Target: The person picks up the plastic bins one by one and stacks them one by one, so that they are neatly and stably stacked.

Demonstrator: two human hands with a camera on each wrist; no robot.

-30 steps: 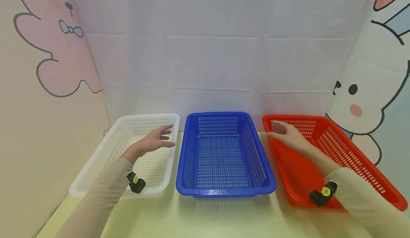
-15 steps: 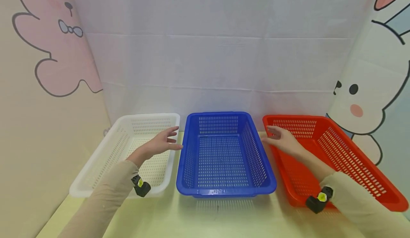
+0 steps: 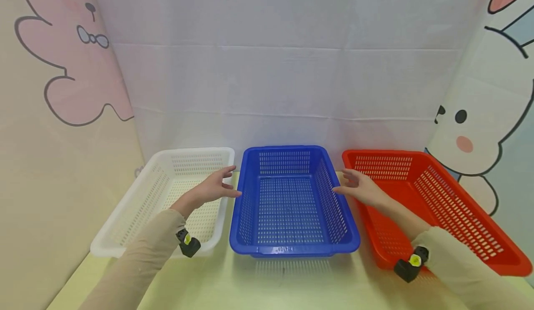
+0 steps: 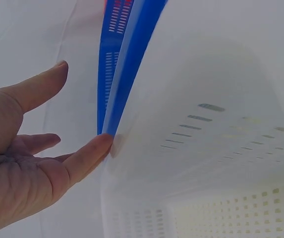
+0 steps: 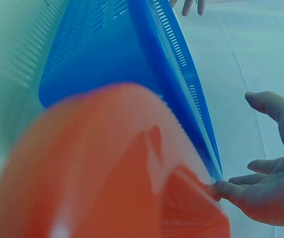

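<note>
A blue plastic basket [image 3: 292, 208] with slotted walls stands in the middle of the table, with nothing in it. My left hand [image 3: 211, 187] is over the right rim of the white basket [image 3: 98, 243], its thumb reaching to the blue basket's left rim; the fingers are spread and relaxed and hold nothing. On the other side my right hand [image 3: 359, 188] is between the blue basket and the red basket [image 3: 515, 261], its fingers pointing at the blue rim, loosely extended. Whether either hand touches the blue basket I cannot tell.
All three baskets stand in a row on a pale yellow table [image 3: 208, 284]. A white cloth [image 3: 279, 83] hangs right behind them. Side hangings with cartoon rabbits [image 3: 479, 129] close in the left and right. Black wrist cameras [image 3: 189, 243] sit on both sleeves.
Both hands have moved inward to the blue basket, the left one rightward and the right one leftward, and slightly down. The baskets have not moved.
</note>
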